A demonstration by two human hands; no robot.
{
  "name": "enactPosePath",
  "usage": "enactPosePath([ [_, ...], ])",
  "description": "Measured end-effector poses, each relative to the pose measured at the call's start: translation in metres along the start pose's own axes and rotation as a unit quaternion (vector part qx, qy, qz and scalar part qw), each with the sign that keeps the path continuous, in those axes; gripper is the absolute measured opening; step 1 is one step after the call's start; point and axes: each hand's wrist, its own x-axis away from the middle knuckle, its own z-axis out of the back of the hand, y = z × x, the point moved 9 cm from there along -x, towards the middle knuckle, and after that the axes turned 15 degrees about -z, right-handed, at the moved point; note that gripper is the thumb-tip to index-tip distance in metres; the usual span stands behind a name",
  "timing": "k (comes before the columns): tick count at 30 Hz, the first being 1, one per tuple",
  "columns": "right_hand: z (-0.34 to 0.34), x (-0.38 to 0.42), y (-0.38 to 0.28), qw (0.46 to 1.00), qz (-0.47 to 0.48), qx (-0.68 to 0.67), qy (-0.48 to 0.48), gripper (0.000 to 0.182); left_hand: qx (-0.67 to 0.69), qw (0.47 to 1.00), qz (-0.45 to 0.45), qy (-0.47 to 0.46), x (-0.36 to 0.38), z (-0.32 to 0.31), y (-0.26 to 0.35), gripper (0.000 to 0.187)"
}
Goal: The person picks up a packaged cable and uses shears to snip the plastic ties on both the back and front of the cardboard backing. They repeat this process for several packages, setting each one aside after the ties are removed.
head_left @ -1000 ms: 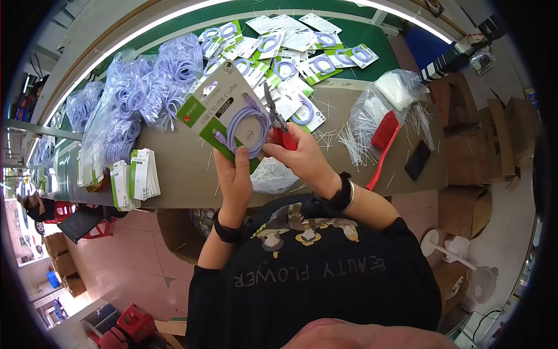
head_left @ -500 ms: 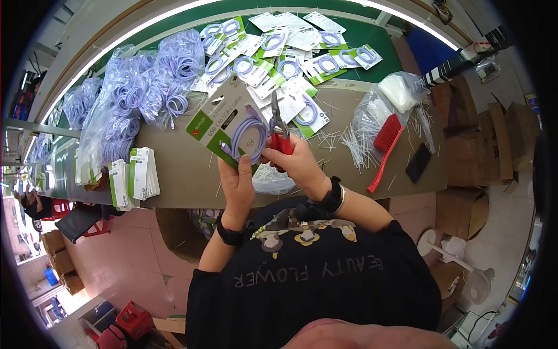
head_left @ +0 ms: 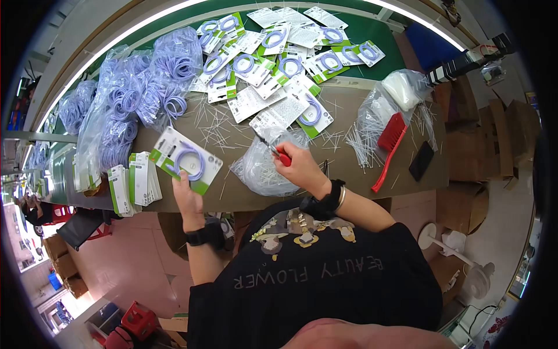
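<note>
your left hand pinches the card by its near edge, long axis slanting from far left to near right, well left of your right hand, which grips the red-handled tool above the bag.

The table is viewed from head height, forward and steeply down. The black shirt is caught close below (the view's rim is rounded).
</note>
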Motion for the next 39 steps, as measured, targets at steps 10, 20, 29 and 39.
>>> enactPosePath([
  [10,0.020,0.026,0.054,0.995,-0.060,0.047,-0.060,0.032,-0.557,0.753,-0.242,-0.256,-0.087,-0.068,-0.048,0.056],
  [20,0.070,0.073,0.068,0.984,-0.161,0.012,0.075,0.041,-0.634,0.627,-0.181,-0.416,-0.132,-0.231,-0.153,0.039],
  [29,0.085,0.078,0.076,0.982,-0.147,-0.051,0.107,0.043,-0.289,0.812,0.279,-0.424,-0.100,-0.144,-0.160,0.039],
  [39,0.091,0.057,-0.023,0.997,0.020,0.072,0.033,0.049,0.024,0.958,0.159,-0.237,-0.016,-0.134,0.024,0.036],
])
